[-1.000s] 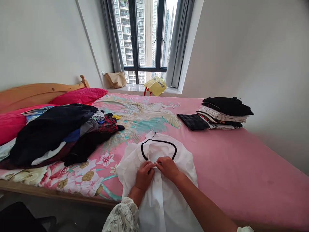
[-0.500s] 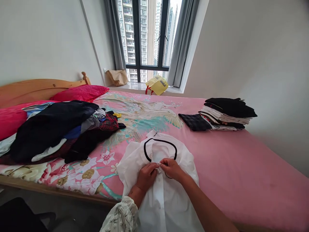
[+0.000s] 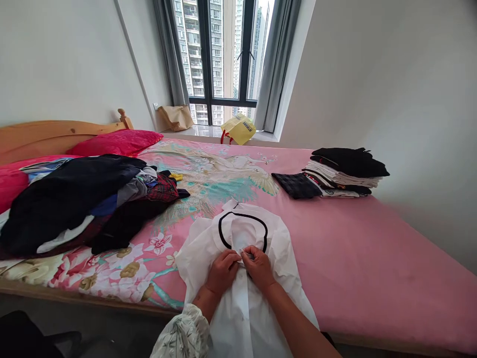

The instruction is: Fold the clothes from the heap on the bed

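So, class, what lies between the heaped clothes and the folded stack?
In the head view, the patterned bedsheet, then a dark checked garment beside the folded stack; nearer the camera, the white shirt too.

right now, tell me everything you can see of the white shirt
The white shirt looks like thin, lightly creased cloth. Its collar, edged with a black trim, points towards the window, and a buttoning strip runs down the front. It lies front up and unfolded on the near part of the bed; its lower end runs out of the picture. The left hand and right hand pinch the front just below the collar.
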`<state>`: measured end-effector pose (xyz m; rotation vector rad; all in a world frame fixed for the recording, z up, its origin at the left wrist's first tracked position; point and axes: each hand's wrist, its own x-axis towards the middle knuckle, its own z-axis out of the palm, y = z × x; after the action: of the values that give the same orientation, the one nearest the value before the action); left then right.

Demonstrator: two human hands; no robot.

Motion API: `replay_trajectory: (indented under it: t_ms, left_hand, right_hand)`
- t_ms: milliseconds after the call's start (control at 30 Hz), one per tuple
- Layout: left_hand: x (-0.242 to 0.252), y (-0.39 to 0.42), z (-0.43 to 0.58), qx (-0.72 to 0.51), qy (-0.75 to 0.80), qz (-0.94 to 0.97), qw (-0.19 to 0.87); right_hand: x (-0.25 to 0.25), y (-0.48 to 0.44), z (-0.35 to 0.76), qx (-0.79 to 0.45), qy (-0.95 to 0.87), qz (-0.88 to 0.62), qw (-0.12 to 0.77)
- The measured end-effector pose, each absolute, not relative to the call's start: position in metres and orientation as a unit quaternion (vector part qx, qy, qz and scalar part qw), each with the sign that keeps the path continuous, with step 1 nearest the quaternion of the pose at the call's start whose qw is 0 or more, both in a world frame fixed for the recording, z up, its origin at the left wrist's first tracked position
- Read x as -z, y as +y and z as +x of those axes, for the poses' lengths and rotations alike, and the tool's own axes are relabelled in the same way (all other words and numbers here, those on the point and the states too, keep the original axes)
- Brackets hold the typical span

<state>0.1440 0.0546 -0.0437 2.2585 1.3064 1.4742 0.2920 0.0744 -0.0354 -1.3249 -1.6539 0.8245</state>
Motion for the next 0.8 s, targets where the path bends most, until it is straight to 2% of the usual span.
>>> replay_trajectory:
  t_ms: [467,800]
  left_hand:
    - [0.0389,0.0567,0.1451,-0.448,0.441,0.768,0.124]
    - [0.0443,0.0602,0.1452,-0.478,0.443,0.744,0.147]
  right_hand:
    - [0.0396,0.0749,0.2944,-0.287,-0.693,-0.504,0.429]
    - [0.042,0.0757,0.295,-0.28,-0.691,-0.495,0.446]
